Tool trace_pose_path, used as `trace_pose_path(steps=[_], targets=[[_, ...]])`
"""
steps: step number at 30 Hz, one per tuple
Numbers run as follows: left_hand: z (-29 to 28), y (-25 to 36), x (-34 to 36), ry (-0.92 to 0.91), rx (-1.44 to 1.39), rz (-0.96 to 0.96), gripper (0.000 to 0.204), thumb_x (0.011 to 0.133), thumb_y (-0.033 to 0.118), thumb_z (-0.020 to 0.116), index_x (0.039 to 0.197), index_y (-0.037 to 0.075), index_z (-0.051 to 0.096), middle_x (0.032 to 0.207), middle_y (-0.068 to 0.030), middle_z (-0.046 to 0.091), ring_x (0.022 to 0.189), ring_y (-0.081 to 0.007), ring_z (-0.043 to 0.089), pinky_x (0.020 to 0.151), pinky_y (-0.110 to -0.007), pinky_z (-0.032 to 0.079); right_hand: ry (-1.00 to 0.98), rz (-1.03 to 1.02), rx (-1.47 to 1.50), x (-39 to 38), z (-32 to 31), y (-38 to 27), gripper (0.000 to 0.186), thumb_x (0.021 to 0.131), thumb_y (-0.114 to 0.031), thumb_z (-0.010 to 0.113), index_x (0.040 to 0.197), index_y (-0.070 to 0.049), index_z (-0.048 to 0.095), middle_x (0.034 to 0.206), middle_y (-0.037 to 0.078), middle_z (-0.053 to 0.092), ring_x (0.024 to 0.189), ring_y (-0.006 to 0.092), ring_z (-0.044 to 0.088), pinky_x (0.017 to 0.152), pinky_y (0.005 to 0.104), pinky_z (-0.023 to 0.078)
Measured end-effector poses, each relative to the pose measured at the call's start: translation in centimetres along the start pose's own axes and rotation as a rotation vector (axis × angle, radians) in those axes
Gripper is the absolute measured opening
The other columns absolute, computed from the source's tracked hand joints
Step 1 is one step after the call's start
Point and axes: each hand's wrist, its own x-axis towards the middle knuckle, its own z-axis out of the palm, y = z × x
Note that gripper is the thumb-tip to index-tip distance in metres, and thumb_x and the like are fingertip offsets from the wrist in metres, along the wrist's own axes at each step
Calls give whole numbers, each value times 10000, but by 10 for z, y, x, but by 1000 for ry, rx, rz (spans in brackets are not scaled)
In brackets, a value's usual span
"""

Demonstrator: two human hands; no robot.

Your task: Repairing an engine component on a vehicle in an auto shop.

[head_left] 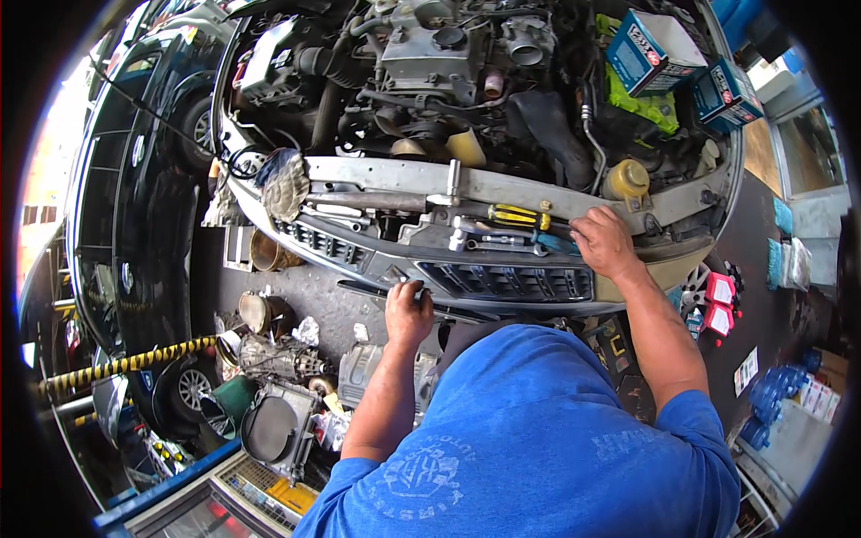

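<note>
My left hand is closed in front of the car's grille. A small dark thing shows at its fingertips, too small to name. My right hand lies on the front panel at the right end of the loose tools, its fingers curled by a blue handle. Whatever it grips is hidden. Left of it lie yellow-and-black handled screwdrivers and chrome socket tools. A hammer rests along the panel, its steel head upright. A grey-white rag hangs at the panel's left end.
Beyond the panel is the open engine bay with the engine. Teal-and-white boxes sit on a yellow-green cloth at its right. A gearbox and other parts lie on the floor at left. A dark car stands beyond them.
</note>
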Motion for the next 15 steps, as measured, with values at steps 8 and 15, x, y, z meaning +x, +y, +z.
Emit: trace_pose_path(steps=[8, 15], targets=[[-7, -15, 9, -26, 13, -148, 192, 809, 140, 688, 977, 50, 665, 949, -144, 640, 941, -343, 606, 824, -429, 492, 31, 43, 11, -1, 2, -8, 125, 774, -106, 696, 882, -49, 672, 858, 99, 572, 882, 310, 556, 794, 413, 468], [-37, -42, 51, 248, 16, -150, 169, 851, 136, 670, 971, 18, 674, 881, -152, 674, 800, -285, 677, 741, -359, 532, 57, 86, 16, -1, 4, -11, 184, 772, -124, 706, 926, -35, 661, 881, 111, 577, 903, 326, 556, 812, 423, 466]])
